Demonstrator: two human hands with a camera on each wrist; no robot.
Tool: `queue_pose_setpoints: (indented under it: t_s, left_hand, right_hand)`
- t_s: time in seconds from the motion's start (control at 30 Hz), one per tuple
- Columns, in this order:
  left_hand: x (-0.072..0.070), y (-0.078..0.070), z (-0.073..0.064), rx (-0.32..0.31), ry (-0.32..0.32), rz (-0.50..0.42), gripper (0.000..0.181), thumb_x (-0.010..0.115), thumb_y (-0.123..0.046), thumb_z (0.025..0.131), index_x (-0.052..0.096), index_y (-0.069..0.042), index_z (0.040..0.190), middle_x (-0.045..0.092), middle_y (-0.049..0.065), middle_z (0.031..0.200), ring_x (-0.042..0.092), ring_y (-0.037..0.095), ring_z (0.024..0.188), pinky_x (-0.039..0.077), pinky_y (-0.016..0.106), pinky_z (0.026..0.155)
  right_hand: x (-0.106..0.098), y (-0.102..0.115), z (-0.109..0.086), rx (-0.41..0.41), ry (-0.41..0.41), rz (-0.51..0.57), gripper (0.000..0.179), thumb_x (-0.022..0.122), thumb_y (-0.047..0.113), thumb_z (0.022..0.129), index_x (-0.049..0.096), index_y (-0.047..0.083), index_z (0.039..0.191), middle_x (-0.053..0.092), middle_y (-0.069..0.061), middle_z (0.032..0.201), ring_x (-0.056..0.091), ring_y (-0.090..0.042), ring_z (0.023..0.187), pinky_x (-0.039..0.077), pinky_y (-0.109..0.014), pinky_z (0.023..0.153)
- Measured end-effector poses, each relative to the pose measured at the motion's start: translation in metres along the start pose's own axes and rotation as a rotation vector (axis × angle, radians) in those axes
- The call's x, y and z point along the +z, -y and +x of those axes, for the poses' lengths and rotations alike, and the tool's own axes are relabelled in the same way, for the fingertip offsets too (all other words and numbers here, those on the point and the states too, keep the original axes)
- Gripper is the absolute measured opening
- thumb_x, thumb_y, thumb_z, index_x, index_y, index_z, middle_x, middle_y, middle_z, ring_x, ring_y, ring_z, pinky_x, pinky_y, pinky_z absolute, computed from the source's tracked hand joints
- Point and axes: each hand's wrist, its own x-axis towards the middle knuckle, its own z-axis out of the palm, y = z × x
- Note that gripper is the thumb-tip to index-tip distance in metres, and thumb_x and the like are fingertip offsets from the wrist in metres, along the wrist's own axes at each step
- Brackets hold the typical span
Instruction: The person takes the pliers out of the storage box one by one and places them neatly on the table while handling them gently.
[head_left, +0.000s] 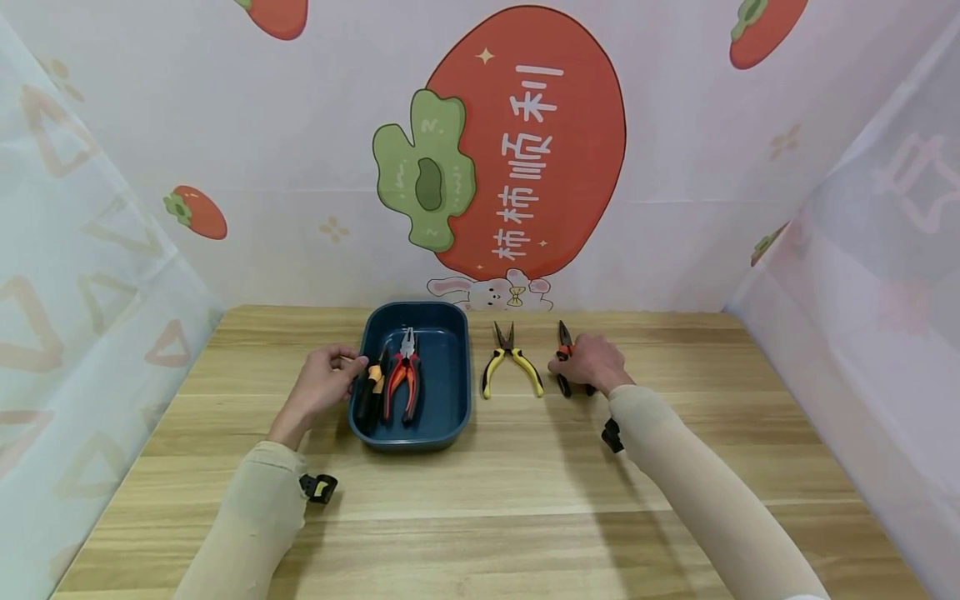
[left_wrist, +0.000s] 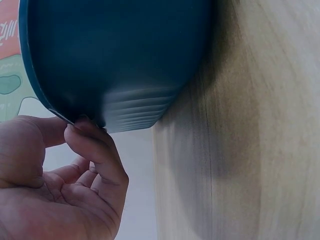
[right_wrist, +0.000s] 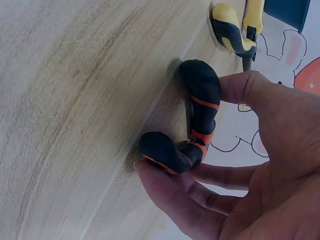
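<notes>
Blk pliers (head_left: 565,337) R of tray (head_left: 447,371) prob rigid, hefty; R hand (head_left: 595,363) grips handles (right_wrist: 204,85) (best hold), L hand (head_left: 324,380) pinches tray.

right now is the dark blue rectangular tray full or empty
Partly filled: the dark blue rectangular tray holds red-and-black-handled pliers and a black-and-orange tool, with bare floor to their right.

Left arm (head_left: 243,521) and right arm (head_left: 708,487) reach forward, apart; left hand (head_left: 324,382) pinches with thumb (left_wrist: 50,129) and forefinger (left_wrist: 100,150), right hand (head_left: 597,363) grips, thumb (right_wrist: 247,89) opposite fingers (right_wrist: 175,200)
</notes>
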Motion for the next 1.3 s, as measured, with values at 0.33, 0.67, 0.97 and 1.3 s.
queue_pose_setpoints:
  t_s: [0.33,0.67,0.97,1.3]
  left_hand:
    - [0.000,0.002,0.000,0.010,-0.003,0.001,0.037,0.056,-0.023,0.106,0.056,0.008,0.126,0.061,0.010,0.085,0.055,0.017,0.063,0.053,0.034,0.056]
    - [0.001,0.003,0.000,-0.004,-0.006,0.000,0.035,0.056,-0.022,0.106,0.057,0.007,0.125,0.060,0.009,0.085,0.054,0.016,0.062,0.054,0.034,0.057]
    - [0.002,0.000,0.000,-0.017,-0.006,-0.019,0.035,0.056,-0.023,0.106,0.057,0.007,0.124,0.060,0.008,0.084,0.056,0.019,0.062,0.053,0.035,0.057]
    - [0.001,0.000,-0.001,-0.012,-0.003,-0.022,0.038,0.056,-0.025,0.106,0.056,0.007,0.126,0.061,0.009,0.085,0.055,0.018,0.063,0.053,0.034,0.058]
  right_hand:
    - [0.000,0.000,-0.002,-0.023,0.030,-0.007,0.041,0.070,0.048,0.087,0.058,0.010,0.077,0.056,-0.007,0.075,0.054,-0.025,0.069,0.039,-0.037,0.059]
    - [-0.004,0.011,-0.010,-0.057,-0.020,-0.017,0.035,0.070,0.041,0.088,0.060,0.007,0.088,0.056,-0.013,0.092,0.055,-0.029,0.080,0.045,-0.042,0.064]
    - [-0.009,0.041,-0.026,-0.160,-0.068,-0.031,0.043,0.072,0.042,0.091,0.060,0.002,0.103,0.060,-0.016,0.103,0.058,-0.030,0.087,0.051,-0.045,0.068]
    - [-0.012,0.080,-0.046,-0.262,-0.097,0.015,0.051,0.072,0.039,0.092,0.060,-0.001,0.123,0.061,-0.019,0.116,0.060,-0.035,0.100,0.052,-0.056,0.083]
